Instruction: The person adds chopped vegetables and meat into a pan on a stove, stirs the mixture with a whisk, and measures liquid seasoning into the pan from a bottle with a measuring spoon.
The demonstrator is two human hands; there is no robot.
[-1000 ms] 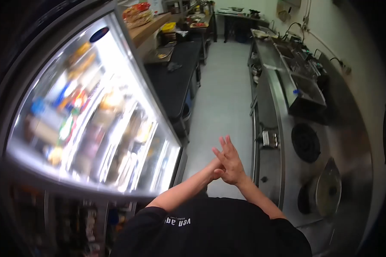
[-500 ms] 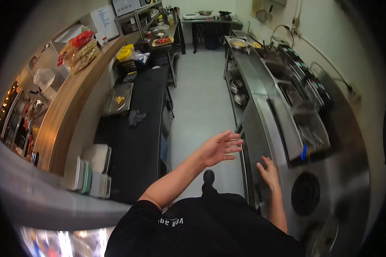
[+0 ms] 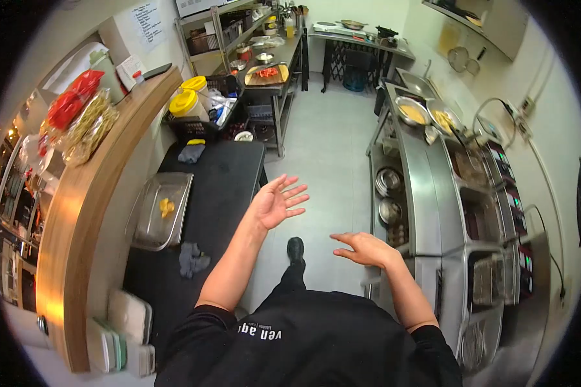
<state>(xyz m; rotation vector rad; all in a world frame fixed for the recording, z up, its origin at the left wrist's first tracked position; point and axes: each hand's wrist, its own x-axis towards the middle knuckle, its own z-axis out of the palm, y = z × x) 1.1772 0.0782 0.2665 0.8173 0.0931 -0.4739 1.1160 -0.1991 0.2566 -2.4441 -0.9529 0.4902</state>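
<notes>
In the head view, the person's bare left hand (image 3: 276, 204) is hovering open just right of the black flat-topped table (image 3: 226, 168); the bare right hand (image 3: 365, 249) is also hanging open, farther right, near the silvery steel counter (image 3: 423, 193). On the table, a shiny rectangular tray (image 3: 151, 226) is holding yellow pieces (image 3: 166, 208) near a crumpled grey cloth (image 3: 192, 260).

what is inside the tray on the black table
The tray holds a small clump of yellow pieces. The bottom directly beneath them is covered, so I can't tell what's there.
</notes>
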